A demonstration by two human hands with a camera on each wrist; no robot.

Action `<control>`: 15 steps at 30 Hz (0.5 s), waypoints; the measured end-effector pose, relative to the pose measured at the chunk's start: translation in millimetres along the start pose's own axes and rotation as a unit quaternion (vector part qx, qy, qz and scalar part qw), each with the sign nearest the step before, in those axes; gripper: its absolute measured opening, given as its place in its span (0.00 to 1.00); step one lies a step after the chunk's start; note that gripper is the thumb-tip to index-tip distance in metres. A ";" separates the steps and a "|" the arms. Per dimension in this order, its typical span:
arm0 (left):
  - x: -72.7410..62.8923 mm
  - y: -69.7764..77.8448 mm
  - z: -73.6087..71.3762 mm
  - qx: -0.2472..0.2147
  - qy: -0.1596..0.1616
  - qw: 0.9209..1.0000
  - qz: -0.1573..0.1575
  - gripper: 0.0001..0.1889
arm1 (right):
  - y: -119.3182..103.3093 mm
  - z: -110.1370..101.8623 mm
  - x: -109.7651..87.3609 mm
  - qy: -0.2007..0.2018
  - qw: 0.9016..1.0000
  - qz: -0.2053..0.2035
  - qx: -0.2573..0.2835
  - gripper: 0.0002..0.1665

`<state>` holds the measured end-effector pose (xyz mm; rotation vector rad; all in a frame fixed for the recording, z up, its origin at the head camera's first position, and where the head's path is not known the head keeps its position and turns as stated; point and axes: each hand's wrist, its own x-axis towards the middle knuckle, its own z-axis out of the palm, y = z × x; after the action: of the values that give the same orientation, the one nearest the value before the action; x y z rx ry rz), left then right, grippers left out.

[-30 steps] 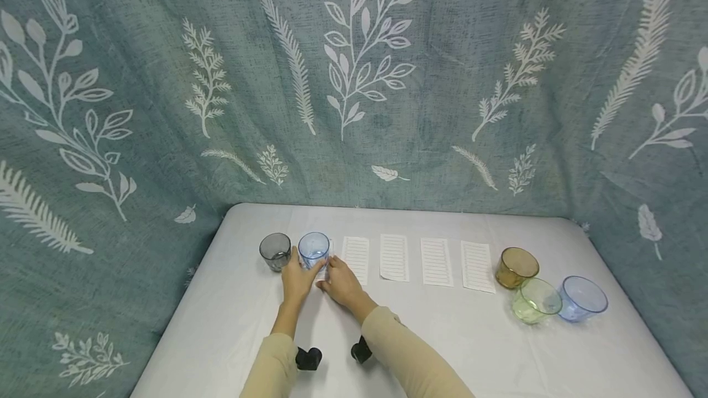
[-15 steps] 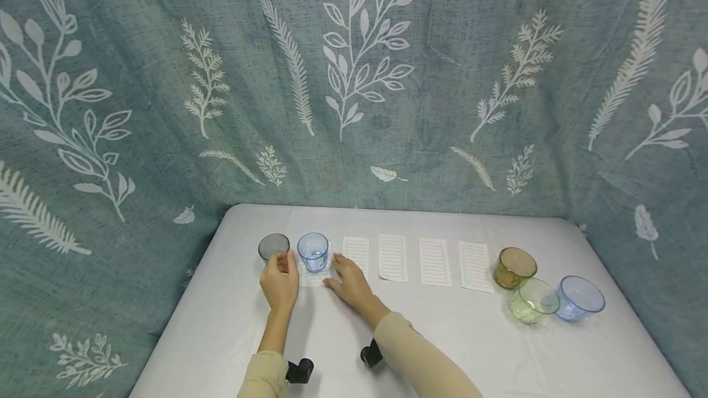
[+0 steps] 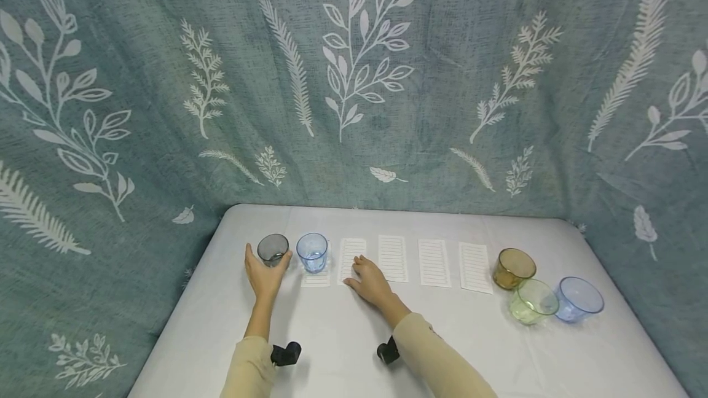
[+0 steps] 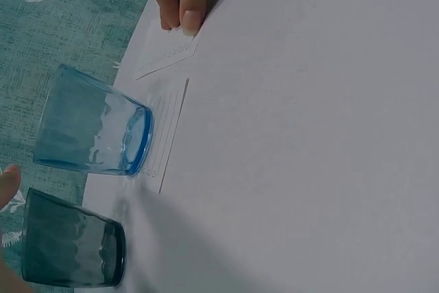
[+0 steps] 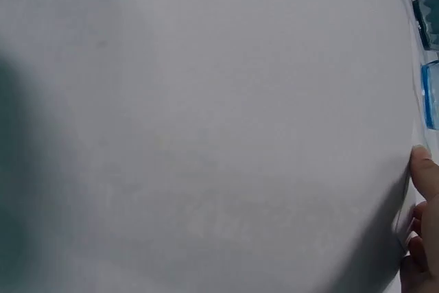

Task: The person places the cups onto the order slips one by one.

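In the head view, my left hand (image 3: 266,272) is spread about the near side of a smoky grey glass (image 3: 273,249), thumb at its right side and fingers to its left. The left wrist view has this grey glass (image 4: 72,239) upright, with a fingertip (image 4: 9,180) near its rim. Beside it a blue glass (image 3: 312,253) stands on a lined paper card (image 3: 316,280). My right hand (image 3: 372,282) rests on the second lined card (image 3: 351,249), thumb and fingertips touching the paper. In the right wrist view, that thumb (image 5: 424,173) lies along the card's edge.
Three more lined cards, the nearest of them (image 3: 393,250) beside my right hand, continue the row rightward. An amber glass (image 3: 514,269), a green glass (image 3: 533,303) and another blue glass (image 3: 579,301) cluster at the right. A patterned curtain (image 3: 354,78) hangs behind the white table (image 3: 470,336).
My left hand has left the blue glass and moved left to the grey glass. My right hand has moved right, from beside the blue glass to the second card, which has shifted slightly left.
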<state>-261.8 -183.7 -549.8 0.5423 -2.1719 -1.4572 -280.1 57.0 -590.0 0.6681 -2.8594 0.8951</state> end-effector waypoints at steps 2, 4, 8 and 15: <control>1.2 -1.1 0.8 -0.011 -0.008 1.000 -0.010 0.54 | 0.1 0.7 2.3 -0.022 1.000 0.004 -0.016 0.28; 1.7 -2.0 2.1 -0.020 -0.010 1.000 -0.015 0.53 | -0.6 1.6 3.8 -0.028 0.999 0.011 -0.029 0.30; 2.8 -4.6 4.5 -0.031 -0.009 0.999 -0.019 0.50 | -2.9 2.9 1.9 -0.010 0.999 0.026 -0.034 0.33; 7.1 -7.1 5.2 -0.028 -0.009 1.000 -0.009 0.47 | -3.3 5.1 -4.4 0.011 0.999 0.048 -0.016 0.35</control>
<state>-270.2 -186.4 -557.0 0.5330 -2.1381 -1.5332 -274.4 53.4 -593.3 0.5199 -2.9008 0.8623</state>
